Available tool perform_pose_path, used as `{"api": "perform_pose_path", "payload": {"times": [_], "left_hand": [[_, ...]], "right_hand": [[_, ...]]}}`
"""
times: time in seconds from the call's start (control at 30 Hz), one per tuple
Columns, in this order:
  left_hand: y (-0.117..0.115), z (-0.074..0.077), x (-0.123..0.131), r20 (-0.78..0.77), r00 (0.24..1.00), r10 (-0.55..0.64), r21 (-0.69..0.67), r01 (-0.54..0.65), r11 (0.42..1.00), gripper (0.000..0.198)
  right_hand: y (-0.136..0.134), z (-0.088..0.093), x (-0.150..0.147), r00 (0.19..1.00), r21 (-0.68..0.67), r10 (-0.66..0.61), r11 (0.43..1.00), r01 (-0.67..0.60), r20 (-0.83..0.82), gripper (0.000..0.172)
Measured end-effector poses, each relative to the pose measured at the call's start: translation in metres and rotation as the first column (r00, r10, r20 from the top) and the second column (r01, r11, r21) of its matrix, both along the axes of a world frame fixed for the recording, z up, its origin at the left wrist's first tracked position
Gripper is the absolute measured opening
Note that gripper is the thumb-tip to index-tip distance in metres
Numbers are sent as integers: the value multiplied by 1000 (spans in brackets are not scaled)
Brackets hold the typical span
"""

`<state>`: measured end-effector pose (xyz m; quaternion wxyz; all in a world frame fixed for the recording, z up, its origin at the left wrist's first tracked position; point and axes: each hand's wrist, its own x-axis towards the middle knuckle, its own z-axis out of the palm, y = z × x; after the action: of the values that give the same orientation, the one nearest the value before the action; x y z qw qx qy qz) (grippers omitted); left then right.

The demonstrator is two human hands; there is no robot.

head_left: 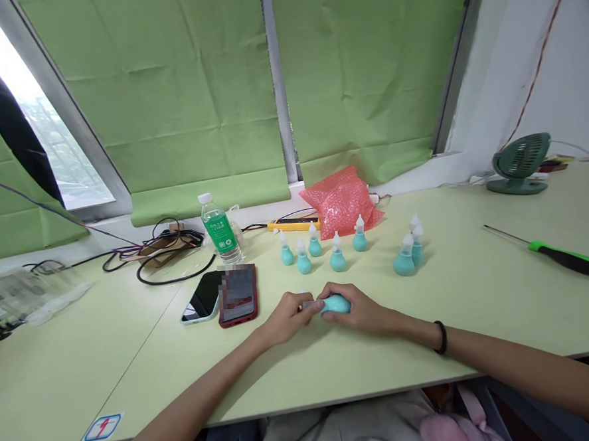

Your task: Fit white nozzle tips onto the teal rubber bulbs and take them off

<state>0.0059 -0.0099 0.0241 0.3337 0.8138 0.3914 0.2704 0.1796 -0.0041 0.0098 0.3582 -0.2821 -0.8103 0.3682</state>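
Near the table's front edge, my right hand (357, 308) is wrapped round the teal bulb (335, 304) of a small squeeze bottle lying sideways. My left hand (289, 318) pinches the clear tip end of the same bottle, which my fingers partly hide. Beyond my hands, several teal bulbs with clear pointed tips stand upright, among them one (337, 260) straight ahead. Two more, one (403, 264) in front of the other, stand close together on the right.
Two phones (238, 294) lie left of my hands, with a water bottle (220, 232) behind them. Pink bubble wrap (346, 204) lies at the back. A screwdriver (566, 258) and a green fan (519, 160) are on the right; cables (176, 244) lie back left.
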Motion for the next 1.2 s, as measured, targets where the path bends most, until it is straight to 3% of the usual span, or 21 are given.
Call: {"api": "perform_pose_path", "payload": {"times": [0.1,0.2,0.47,0.53,0.6,0.7,0.77,0.93,1.2], "left_hand": [[5,-1,-1,177,982,-62,-268,108,957,41],[8,-4,0,353,934,-51,-430,211,878,39],[9,-9,1,531,847,8,-621,383,683,39],[11,-6,-1,587,807,64,-633,407,659,41],[13,-2,-4,637,760,128,-611,397,685,42],[14,1,-4,642,744,183,-589,327,739,39],[13,1,-3,630,753,191,-583,296,756,34],[13,-4,-1,638,751,172,-575,315,755,29],[11,-5,-1,658,745,112,-535,356,766,35]], "right_hand": [[2,1,-1,995,-203,67,976,-82,-75,20],[5,2,-2,978,-346,113,923,-169,-176,25],[12,0,-1,933,-504,183,801,-325,-311,27],[16,2,3,920,-507,158,794,-335,-359,25],[21,5,8,915,-469,75,840,-272,-396,24],[30,8,15,924,-310,-84,950,-39,-374,24],[36,5,18,929,-171,-178,977,127,-324,25],[44,-11,16,907,72,-363,920,385,-214,21],[43,-17,16,896,306,-439,846,436,-62,15]]}}
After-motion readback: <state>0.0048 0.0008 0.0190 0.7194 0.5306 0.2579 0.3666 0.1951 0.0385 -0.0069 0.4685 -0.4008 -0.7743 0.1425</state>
